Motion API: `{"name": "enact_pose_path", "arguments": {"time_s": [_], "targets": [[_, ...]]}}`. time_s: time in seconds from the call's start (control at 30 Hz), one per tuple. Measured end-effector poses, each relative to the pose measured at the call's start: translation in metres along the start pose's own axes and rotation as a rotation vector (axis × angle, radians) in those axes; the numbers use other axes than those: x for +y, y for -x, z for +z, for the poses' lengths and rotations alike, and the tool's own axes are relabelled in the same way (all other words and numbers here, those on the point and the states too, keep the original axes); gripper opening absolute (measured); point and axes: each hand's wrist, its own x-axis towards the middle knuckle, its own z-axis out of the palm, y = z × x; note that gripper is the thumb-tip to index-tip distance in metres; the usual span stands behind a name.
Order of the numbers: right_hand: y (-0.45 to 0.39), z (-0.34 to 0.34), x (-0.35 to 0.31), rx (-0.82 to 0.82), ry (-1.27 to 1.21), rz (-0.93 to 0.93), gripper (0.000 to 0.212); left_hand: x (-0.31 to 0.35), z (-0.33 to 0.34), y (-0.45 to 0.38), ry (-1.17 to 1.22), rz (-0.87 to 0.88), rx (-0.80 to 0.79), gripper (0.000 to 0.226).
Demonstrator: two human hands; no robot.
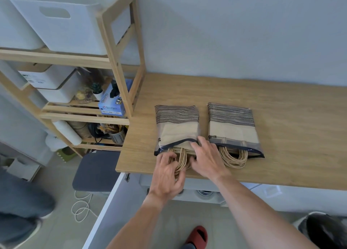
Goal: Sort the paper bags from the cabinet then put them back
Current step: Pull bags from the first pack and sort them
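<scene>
1. Two packs of paper bags are lying flat and side by side on the wooden surface point(281, 107), handles toward the near edge.
2. The left pack point(176, 128) is sitting in a clear sleeve with a dark rim; the right pack point(232, 128) is lying just beside it, untouched.
3. The left hand point(169, 175) is curling its fingers round the left pack's twisted paper handles point(183, 159).
4. The right hand point(206, 158) is pinching the sleeve's dark rim, thumb underneath.
5. A wooden shelf unit point(120, 68) holding white bins is standing at the left.
</scene>
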Motion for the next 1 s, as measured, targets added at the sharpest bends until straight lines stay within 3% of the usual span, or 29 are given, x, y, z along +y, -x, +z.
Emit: {"name": "enact_pose_path", "arguments": {"time_s": [0.37, 0.77, 1.0], "targets": [[-0.007, -0.008, 0.005, -0.034, 0.178, -0.135, 0.057, 0.001, -0.001, -0.004, -0.017, -0.008, -0.001, 0.029], [-0.024, -0.033, 0.011, -0.196, 0.108, -0.254, 0.048, -0.001, -0.006, -0.009, 0.043, -0.036, 0.126, 0.038], [-0.024, -0.027, -0.007, -0.101, 0.268, -0.268, 0.044, 0.003, -0.002, -0.012, 0.154, -0.051, 0.089, 0.037]]}}
